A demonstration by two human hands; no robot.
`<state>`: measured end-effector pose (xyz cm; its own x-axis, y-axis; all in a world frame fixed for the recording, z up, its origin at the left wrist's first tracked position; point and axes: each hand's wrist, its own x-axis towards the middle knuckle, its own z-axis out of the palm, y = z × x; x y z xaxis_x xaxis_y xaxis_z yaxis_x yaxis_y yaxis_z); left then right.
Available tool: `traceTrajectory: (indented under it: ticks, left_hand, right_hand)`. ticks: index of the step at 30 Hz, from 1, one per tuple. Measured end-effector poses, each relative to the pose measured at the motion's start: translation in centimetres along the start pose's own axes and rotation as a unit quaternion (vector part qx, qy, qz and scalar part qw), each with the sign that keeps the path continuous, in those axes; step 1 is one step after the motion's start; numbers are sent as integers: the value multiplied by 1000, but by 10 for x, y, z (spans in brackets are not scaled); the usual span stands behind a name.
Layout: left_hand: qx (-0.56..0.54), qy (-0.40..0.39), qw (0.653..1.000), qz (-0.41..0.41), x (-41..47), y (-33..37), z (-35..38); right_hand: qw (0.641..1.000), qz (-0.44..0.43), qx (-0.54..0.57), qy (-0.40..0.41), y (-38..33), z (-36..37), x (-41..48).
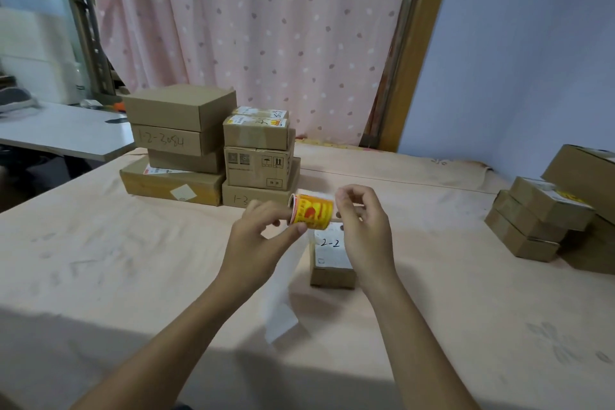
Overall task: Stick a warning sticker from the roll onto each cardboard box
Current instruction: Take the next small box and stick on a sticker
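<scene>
— Orange-and-yellow sticker roll (312,212): where's yours?

— Your left hand (258,236) pinches it above the small box (331,260); your right hand (362,226) seems curled at its edge. Bare tablecloth (116,243) around.

Probably a home bedroom: pink curtain (266,27), cloth-covered bed (100,260), stacked parcels (213,146).

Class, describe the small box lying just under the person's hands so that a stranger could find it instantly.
Start at the pink-covered table, with box stacks at its far side and right edge. The small box sits alone near the middle, below the sticker roll. Only it has a white top label handwritten "2-2".
</scene>
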<state>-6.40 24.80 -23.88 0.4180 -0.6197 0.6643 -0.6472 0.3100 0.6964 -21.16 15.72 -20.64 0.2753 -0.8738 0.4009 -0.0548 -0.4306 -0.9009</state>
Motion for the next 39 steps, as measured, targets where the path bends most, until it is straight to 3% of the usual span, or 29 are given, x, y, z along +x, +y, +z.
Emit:
traceTrajectory:
  ticks: [3, 5, 10, 13, 16, 22, 28, 39]
  left_hand:
    - [-125, 27, 985, -116, 3, 1, -6]
    - [-178, 26, 974, -139, 4, 5, -11]
    - [-243, -40, 960, -133, 7, 16, -25]
    - [-172, -90, 977, -87, 9, 12, -30]
    - [-77, -46, 996, -16, 10, 1, -28]
    - [25, 22, 992, 121, 9, -5, -24]
    - [106, 48, 977, 180, 4, -10, -22]
    - [153, 41, 967, 200, 2, -16, -25]
  right_hand:
    - [990, -131, -33, -35, -1, 3, -8]
    - [968, -208, -118, -76, 2, 8, -10]
    - [948, -247, -187, -81, 7, 14, -8]
    - [949, -241, -194, -65, 6, 13, -5]
    - [944, -251, -206, -50, 7, 14, -4]
    - [938, -268, -212, -54, 5, 19, -13]
    - [941, -273, -195, -37, 5, 25, -18]
    - [927, -323, -189, 17, 13, 28, -19]
